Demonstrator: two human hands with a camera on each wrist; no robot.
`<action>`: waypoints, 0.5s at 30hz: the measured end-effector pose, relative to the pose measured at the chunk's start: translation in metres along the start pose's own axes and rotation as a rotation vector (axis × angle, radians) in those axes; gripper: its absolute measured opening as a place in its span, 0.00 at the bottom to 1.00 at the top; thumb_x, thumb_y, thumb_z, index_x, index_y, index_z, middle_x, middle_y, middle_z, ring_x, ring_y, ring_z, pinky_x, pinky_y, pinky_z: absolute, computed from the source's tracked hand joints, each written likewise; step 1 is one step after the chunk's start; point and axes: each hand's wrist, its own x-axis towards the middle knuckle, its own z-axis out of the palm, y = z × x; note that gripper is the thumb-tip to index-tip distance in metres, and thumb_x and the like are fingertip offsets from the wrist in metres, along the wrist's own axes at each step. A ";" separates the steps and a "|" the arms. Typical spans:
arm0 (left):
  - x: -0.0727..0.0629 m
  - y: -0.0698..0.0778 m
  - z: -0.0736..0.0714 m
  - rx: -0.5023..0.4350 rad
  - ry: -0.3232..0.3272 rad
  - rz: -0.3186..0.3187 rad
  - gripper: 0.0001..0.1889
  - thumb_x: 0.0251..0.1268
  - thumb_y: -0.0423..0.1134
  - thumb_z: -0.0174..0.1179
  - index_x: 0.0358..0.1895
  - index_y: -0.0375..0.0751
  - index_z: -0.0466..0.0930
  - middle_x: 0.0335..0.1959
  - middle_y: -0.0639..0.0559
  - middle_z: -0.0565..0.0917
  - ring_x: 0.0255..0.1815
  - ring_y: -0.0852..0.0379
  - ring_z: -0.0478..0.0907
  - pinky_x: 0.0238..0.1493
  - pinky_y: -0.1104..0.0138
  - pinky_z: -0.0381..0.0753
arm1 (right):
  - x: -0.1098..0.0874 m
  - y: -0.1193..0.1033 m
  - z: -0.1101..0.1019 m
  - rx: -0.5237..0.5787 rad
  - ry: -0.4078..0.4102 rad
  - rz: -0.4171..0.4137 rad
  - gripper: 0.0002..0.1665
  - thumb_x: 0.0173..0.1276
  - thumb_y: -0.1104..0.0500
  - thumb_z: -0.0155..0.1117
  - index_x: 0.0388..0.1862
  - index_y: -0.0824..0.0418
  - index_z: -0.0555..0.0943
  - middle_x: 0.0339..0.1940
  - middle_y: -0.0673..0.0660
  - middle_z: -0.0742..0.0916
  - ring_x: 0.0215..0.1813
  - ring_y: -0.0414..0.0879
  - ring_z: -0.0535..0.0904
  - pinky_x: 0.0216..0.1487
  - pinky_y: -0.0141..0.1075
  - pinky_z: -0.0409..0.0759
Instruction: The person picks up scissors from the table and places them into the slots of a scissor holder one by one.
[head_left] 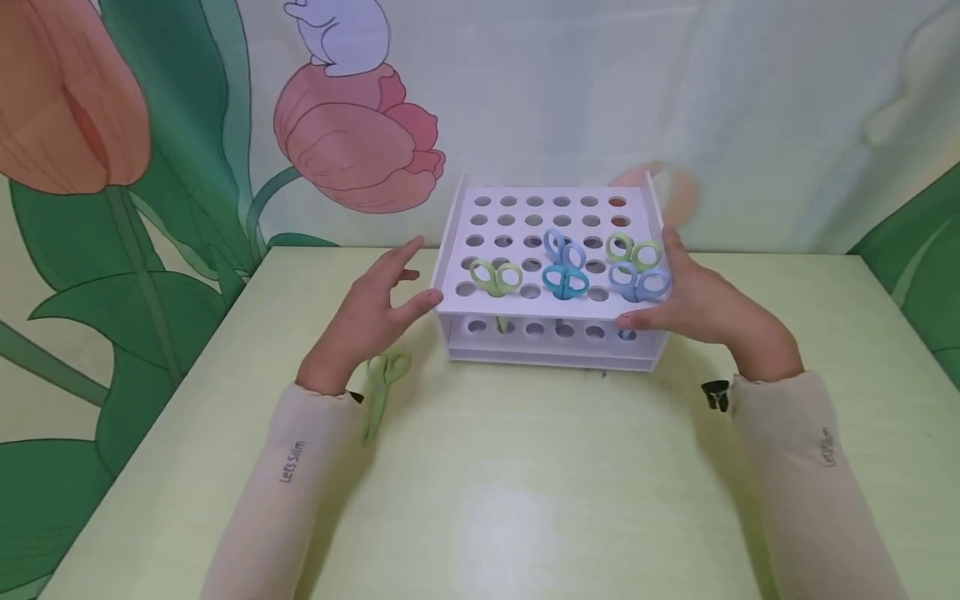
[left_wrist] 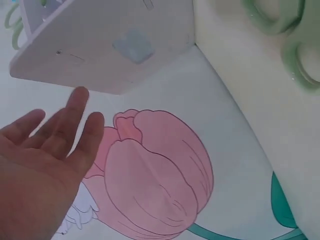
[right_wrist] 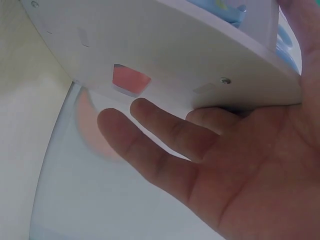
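Note:
A white rack with rows of round holes stands on the table in the head view. Several small scissors are upright in it: light green on the left, teal with blue in the middle, and green with blue on the right. My right hand grips the rack's right side, thumb over the front corner and fingers outside the side panel. My left hand is spread beside the left panel, thumb close to the front corner; contact is unclear.
Green scissors lie flat on the pale table, near my left wrist. Behind the table's back edge hangs a cloth printed with tulips. A black clip shows beside the right sleeve.

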 end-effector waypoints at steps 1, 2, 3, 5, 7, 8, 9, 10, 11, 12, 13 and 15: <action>0.000 -0.002 -0.001 -0.019 -0.002 -0.001 0.41 0.72 0.60 0.59 0.82 0.57 0.52 0.79 0.53 0.60 0.70 0.48 0.69 0.66 0.44 0.66 | 0.000 0.001 0.000 -0.001 0.000 0.000 0.84 0.52 0.38 0.82 0.82 0.44 0.23 0.62 0.62 0.78 0.57 0.59 0.73 0.60 0.57 0.68; 0.000 -0.003 -0.001 -0.035 -0.006 -0.002 0.40 0.72 0.60 0.59 0.82 0.58 0.53 0.79 0.54 0.60 0.70 0.48 0.69 0.66 0.43 0.66 | 0.000 0.001 -0.001 0.001 0.000 -0.004 0.84 0.52 0.38 0.82 0.82 0.45 0.24 0.62 0.62 0.78 0.58 0.59 0.73 0.60 0.57 0.67; 0.000 -0.005 -0.001 -0.049 -0.009 -0.004 0.40 0.72 0.61 0.58 0.81 0.58 0.54 0.78 0.55 0.60 0.70 0.49 0.69 0.66 0.42 0.66 | 0.000 0.002 -0.001 0.002 0.001 -0.009 0.83 0.53 0.39 0.82 0.82 0.45 0.24 0.62 0.62 0.78 0.58 0.59 0.73 0.60 0.57 0.67; -0.002 -0.008 -0.002 -0.085 -0.004 0.005 0.39 0.72 0.62 0.58 0.81 0.59 0.56 0.78 0.56 0.62 0.69 0.49 0.70 0.65 0.41 0.66 | 0.000 0.002 -0.001 0.010 0.003 -0.027 0.83 0.53 0.40 0.82 0.82 0.46 0.25 0.61 0.61 0.78 0.57 0.58 0.73 0.60 0.56 0.67; -0.005 -0.011 -0.003 -0.133 0.009 0.016 0.37 0.72 0.60 0.58 0.80 0.60 0.57 0.76 0.56 0.66 0.68 0.50 0.72 0.65 0.41 0.65 | 0.001 0.003 -0.001 0.023 0.002 -0.042 0.82 0.53 0.41 0.83 0.82 0.46 0.26 0.60 0.60 0.79 0.56 0.57 0.74 0.60 0.55 0.67; -0.006 -0.014 -0.003 -0.150 0.019 0.023 0.36 0.73 0.59 0.58 0.80 0.61 0.58 0.75 0.56 0.67 0.67 0.50 0.72 0.65 0.42 0.66 | 0.002 0.003 0.000 0.035 0.000 -0.049 0.82 0.53 0.42 0.83 0.82 0.46 0.27 0.60 0.60 0.79 0.56 0.56 0.75 0.59 0.54 0.67; -0.008 -0.017 -0.003 -0.170 0.029 0.031 0.35 0.74 0.58 0.58 0.80 0.60 0.59 0.74 0.56 0.69 0.66 0.50 0.73 0.65 0.42 0.66 | 0.002 0.003 0.000 0.043 -0.002 -0.053 0.82 0.53 0.42 0.83 0.82 0.46 0.27 0.59 0.59 0.80 0.56 0.55 0.75 0.59 0.53 0.67; -0.010 -0.020 -0.003 -0.188 0.038 0.039 0.34 0.75 0.57 0.57 0.80 0.59 0.60 0.73 0.55 0.70 0.66 0.50 0.73 0.64 0.43 0.67 | 0.003 0.003 0.000 0.054 -0.004 -0.059 0.81 0.53 0.43 0.83 0.82 0.46 0.28 0.58 0.59 0.80 0.55 0.55 0.76 0.59 0.52 0.67; -0.011 -0.023 -0.003 -0.207 0.047 0.046 0.33 0.76 0.55 0.57 0.79 0.58 0.61 0.72 0.54 0.72 0.65 0.49 0.74 0.64 0.44 0.68 | 0.003 0.003 0.000 0.057 -0.006 -0.058 0.81 0.53 0.44 0.83 0.82 0.46 0.27 0.58 0.59 0.81 0.55 0.54 0.76 0.59 0.52 0.67; -0.012 -0.026 -0.003 -0.223 0.053 0.053 0.31 0.77 0.53 0.56 0.79 0.56 0.61 0.71 0.52 0.73 0.65 0.48 0.75 0.64 0.45 0.69 | 0.003 0.004 0.001 0.062 -0.006 -0.062 0.81 0.53 0.45 0.83 0.82 0.46 0.28 0.58 0.59 0.81 0.55 0.54 0.76 0.59 0.52 0.67; -0.013 -0.029 -0.003 -0.237 0.058 0.060 0.30 0.78 0.51 0.55 0.79 0.54 0.62 0.70 0.51 0.74 0.64 0.48 0.75 0.64 0.46 0.70 | 0.003 0.004 0.001 0.064 -0.004 -0.064 0.81 0.53 0.45 0.84 0.82 0.46 0.28 0.58 0.58 0.81 0.55 0.54 0.76 0.59 0.52 0.67; -0.015 -0.034 -0.002 -0.284 0.063 0.070 0.28 0.80 0.47 0.54 0.78 0.50 0.63 0.69 0.48 0.75 0.63 0.47 0.77 0.64 0.50 0.71 | 0.003 0.005 0.000 0.064 -0.001 -0.061 0.81 0.53 0.45 0.84 0.82 0.45 0.28 0.59 0.58 0.81 0.56 0.54 0.76 0.60 0.52 0.66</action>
